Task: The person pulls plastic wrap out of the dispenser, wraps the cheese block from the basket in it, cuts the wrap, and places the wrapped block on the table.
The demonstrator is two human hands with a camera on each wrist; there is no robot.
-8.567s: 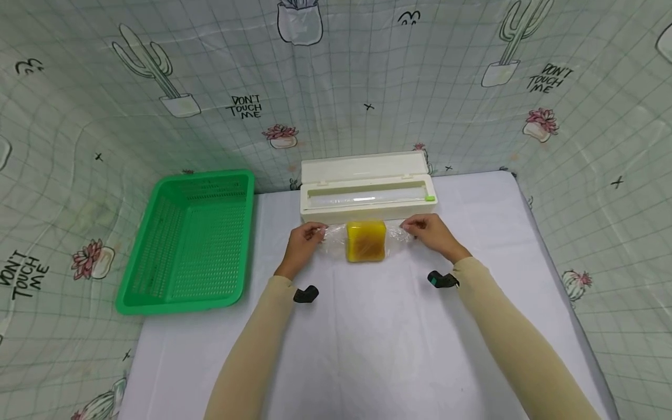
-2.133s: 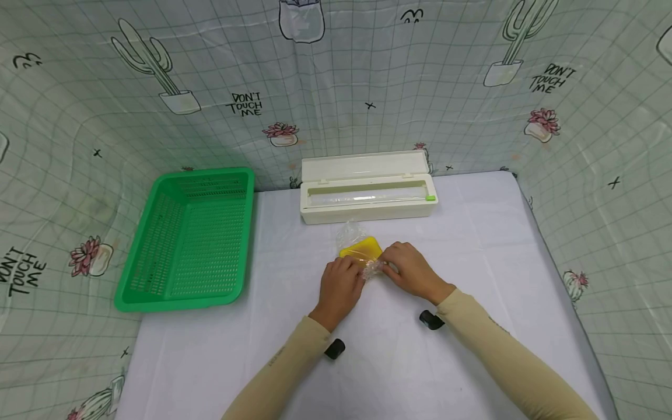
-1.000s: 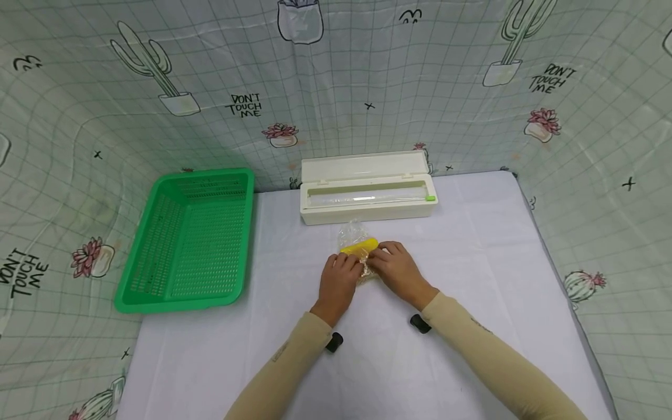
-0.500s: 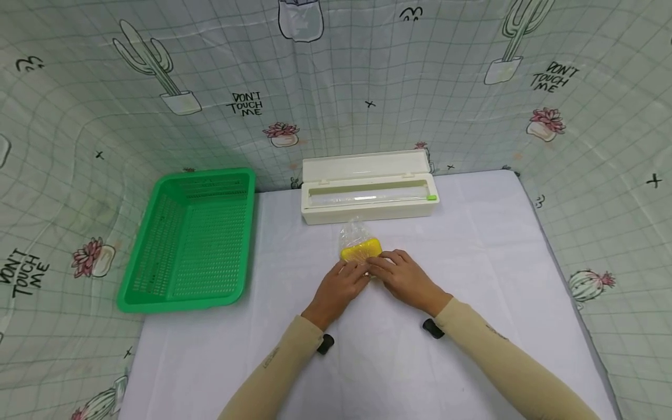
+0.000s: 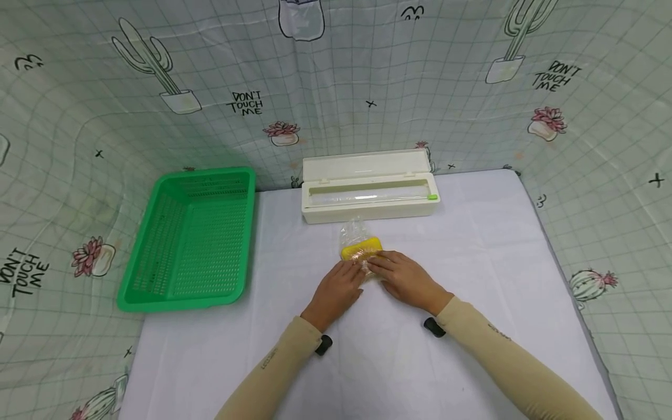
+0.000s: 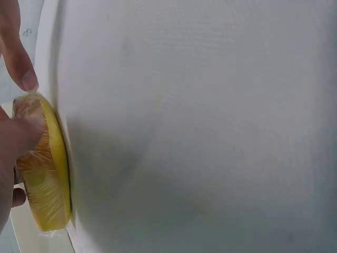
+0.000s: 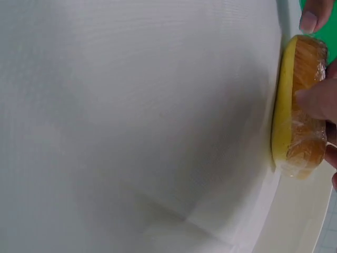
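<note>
A yellow and brown block point(image 5: 362, 249), wrapped in clear cling film point(image 5: 354, 232), sits low on the white table. A loose, crumpled end of film points toward the dispenser. At the block's near side, my left hand point(image 5: 336, 290) and right hand point(image 5: 406, 280) almost meet, pinching the gathered film against it. The left wrist view shows the left thumb point(image 6: 26, 133) pressed on the brown, film-covered face. My right thumb point(image 7: 318, 100) presses the same face in the right wrist view. In the head view the hands partly hide the near end of the film.
Just beyond the block stands a white film dispenser point(image 5: 370, 211), its lid up and a roll inside, with a green slider point(image 5: 432, 197) at its right end. A green plastic basket point(image 5: 242, 256) sits at the left. Patterned curtain point(image 5: 362, 116) surrounds the table.
Earlier both hands held the film out at the block's two sides; the block has since been drawn nearer and turned. Lately the hands worked at its near end, gathering the film there.
</note>
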